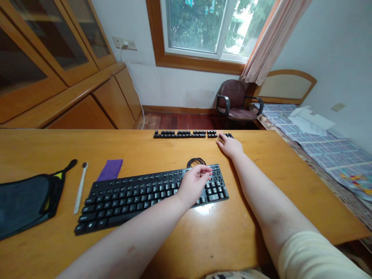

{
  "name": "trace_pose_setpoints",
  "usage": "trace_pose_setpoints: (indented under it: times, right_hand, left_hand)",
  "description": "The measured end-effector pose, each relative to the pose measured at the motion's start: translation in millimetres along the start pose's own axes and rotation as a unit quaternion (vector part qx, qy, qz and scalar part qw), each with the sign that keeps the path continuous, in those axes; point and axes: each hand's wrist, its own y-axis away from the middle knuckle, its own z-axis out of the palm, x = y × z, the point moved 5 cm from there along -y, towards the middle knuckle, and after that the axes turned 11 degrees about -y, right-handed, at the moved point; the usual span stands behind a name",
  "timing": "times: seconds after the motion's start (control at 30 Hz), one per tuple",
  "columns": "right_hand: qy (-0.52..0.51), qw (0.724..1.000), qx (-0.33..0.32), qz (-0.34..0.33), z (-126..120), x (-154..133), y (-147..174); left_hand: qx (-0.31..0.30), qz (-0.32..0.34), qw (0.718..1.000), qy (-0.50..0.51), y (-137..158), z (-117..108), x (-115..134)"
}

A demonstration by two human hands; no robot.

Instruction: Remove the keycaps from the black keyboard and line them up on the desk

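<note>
A black keyboard [128,199] lies at a slant on the wooden table, with caps on the lower rows and bare key positions along the upper rows. Over its right part, near the number pad, is my left hand [193,184], fingers curled together and closed; anything between the fingertips is hidden. Loose black keycaps [183,134] stand lined up in two rows along the table's far edge. My right hand [231,146] reaches to the right end of these rows, thumb and forefinger apart beside the last keycaps, which the fingers partly cover.
A coiled black cable [196,162] sits behind the keyboard. To the left are a purple cloth [111,169], a white toothbrush-like brush [80,190] and a dark mesh pouch [26,201]. Beyond the table stand a brown armchair [235,100] and a bed [328,143].
</note>
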Motion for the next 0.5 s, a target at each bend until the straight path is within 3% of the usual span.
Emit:
trace_pose_setpoints:
  times: [0.3,0.4,0.5]
  right_hand:
    - [-0.017,1.000,0.022,-0.002,3.3,5.3,-3.0]
    - [-0.045,0.996,0.072,0.014,0.2,13.1,-2.8]
    - [-0.089,0.983,0.161,0.008,-9.1,23.5,0.8]
  left_hand:
    - [-0.003,0.003,1.000,-0.004,1.8,-1.2,1.8]
    - [-0.004,0.004,1.000,-0.005,1.6,-1.4,1.3]
    - [-0.003,0.003,1.000,-0.004,0.9,-0.5,0.3]
